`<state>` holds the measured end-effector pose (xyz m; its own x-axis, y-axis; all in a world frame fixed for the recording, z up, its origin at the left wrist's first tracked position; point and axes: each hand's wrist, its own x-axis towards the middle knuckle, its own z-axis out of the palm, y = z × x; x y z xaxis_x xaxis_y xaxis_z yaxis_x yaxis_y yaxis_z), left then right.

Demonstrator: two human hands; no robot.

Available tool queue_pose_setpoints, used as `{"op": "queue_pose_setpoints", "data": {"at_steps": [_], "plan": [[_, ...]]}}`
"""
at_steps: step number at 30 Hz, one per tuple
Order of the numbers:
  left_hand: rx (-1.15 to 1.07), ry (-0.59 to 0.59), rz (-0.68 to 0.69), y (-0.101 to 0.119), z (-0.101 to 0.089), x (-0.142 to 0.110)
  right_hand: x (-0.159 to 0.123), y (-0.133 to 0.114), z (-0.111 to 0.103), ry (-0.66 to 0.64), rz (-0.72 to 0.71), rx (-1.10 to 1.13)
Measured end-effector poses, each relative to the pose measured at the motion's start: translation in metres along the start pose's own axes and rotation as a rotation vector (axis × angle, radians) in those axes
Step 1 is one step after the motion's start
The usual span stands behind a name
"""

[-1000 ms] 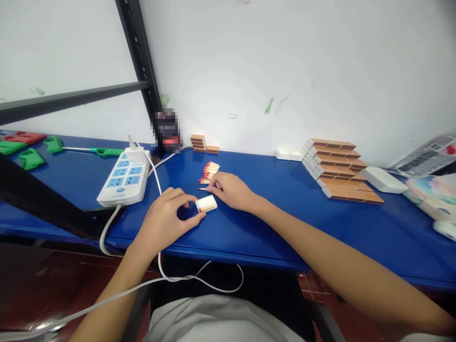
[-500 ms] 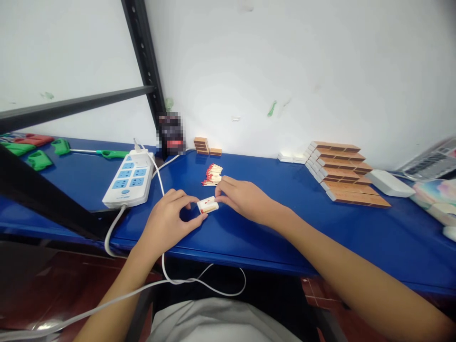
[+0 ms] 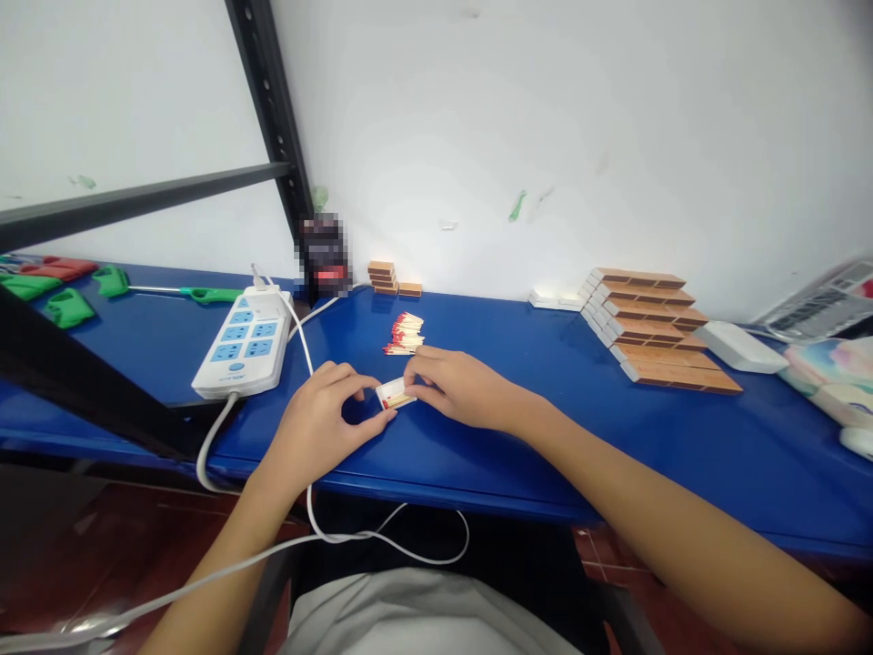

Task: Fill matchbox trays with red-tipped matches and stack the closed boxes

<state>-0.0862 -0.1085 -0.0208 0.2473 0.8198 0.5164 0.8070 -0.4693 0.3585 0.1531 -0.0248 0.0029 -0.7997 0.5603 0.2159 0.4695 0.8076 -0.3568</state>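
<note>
1. Change: our right hand was at the match pile a second ago; its fingers are now at the right end of the matchbox tray. Work has shifted from pile to tray.
2. Left fingers: grasping the tray's left end, our left hand on its near-left side.
3. Right fingers: bunched; we can't tell if they hold a match.
4. Tray: on the blue surface, nearer us than the pile, matches along its near side.
</note>
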Motion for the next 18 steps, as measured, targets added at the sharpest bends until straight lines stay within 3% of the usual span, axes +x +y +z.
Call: {"op": "queue_pose_setpoints", "data": {"at_steps": [4, 9, 15, 18], "plan": [[-0.004, -0.009, 0.005, 0.000, -0.001, -0.001, 0.003, -0.005, 0.003, -0.001, 0.039, 0.022], [0.008, -0.013, -0.005, 0.000, -0.001, -0.001, 0.004, -0.004, 0.003, 0.041, -0.009, 0.134], [-0.008, -0.012, -0.014, 0.001, -0.001, 0.000, 0.014, 0.016, 0.007, 0.216, 0.081, 0.151], [-0.007, -0.003, -0.019, 0.001, -0.001, -0.001, 0.021, 0.027, 0.014, 0.203, 0.091, 0.066]]}}
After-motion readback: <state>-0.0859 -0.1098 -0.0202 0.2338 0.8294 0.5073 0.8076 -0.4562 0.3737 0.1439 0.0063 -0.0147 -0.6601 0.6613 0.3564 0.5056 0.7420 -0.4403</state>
